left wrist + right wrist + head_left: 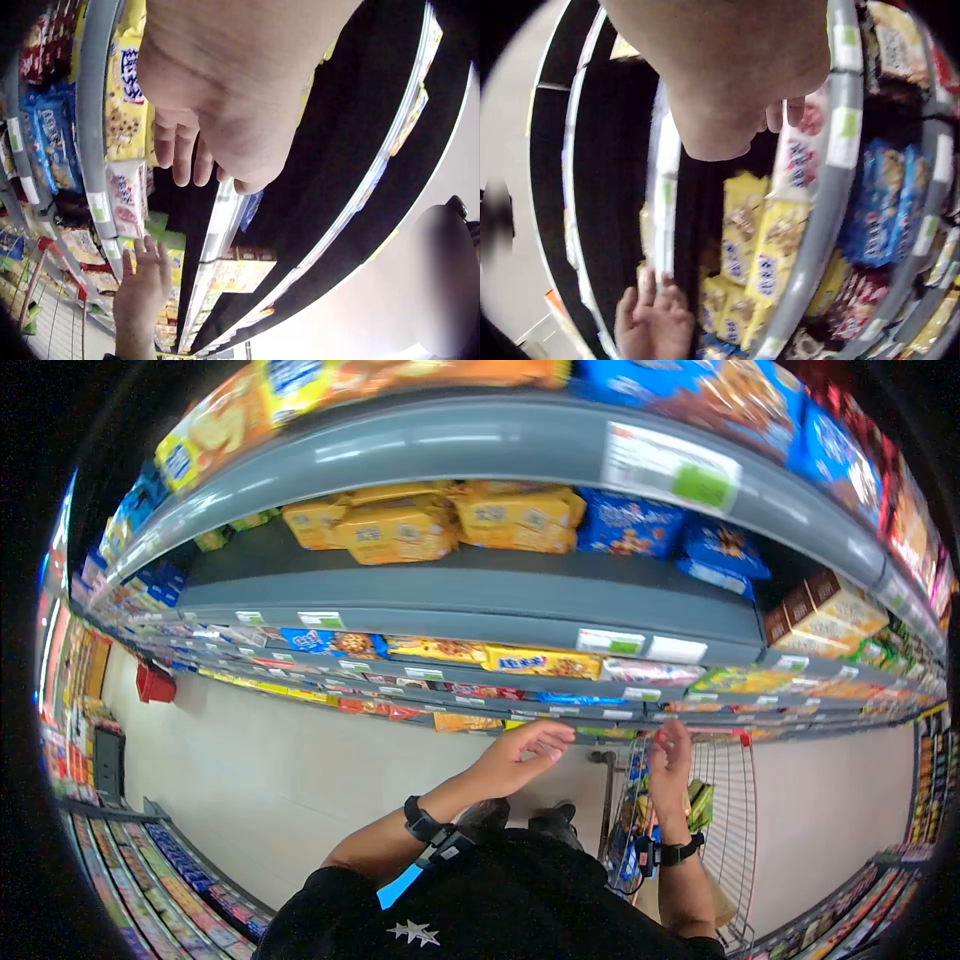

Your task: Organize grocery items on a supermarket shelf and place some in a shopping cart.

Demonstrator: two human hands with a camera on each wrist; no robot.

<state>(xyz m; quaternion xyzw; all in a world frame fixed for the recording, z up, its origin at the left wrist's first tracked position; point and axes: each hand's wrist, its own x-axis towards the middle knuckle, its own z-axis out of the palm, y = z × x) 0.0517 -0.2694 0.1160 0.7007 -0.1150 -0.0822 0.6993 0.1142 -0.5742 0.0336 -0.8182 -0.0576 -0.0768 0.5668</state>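
Note:
My left hand (522, 752) is held out in front of the shelves with nothing in it, its fingers loosely bent. To its right, my right hand (670, 765) is raised over the shopping cart (735, 810), also holding nothing. Both hands are apart from the goods. Nearest to them on the shelf are yellow cookie packs (540, 661) and a pale pink and white pack (652, 673). In the left wrist view, a yellow cookie pack (126, 94) lies beyond the left hand's fingers. The right wrist view has the white pack (804, 154) just beyond the right hand's fingers.
The upper shelf (480, 585) bears yellow packs (395, 530), blue packs (630, 525) and brown and cream boxes (825, 615). Green packages (700, 805) lie in the cart. A red basket (155, 682) stands on the floor at left. More shelving (170, 870) lines the aisle behind.

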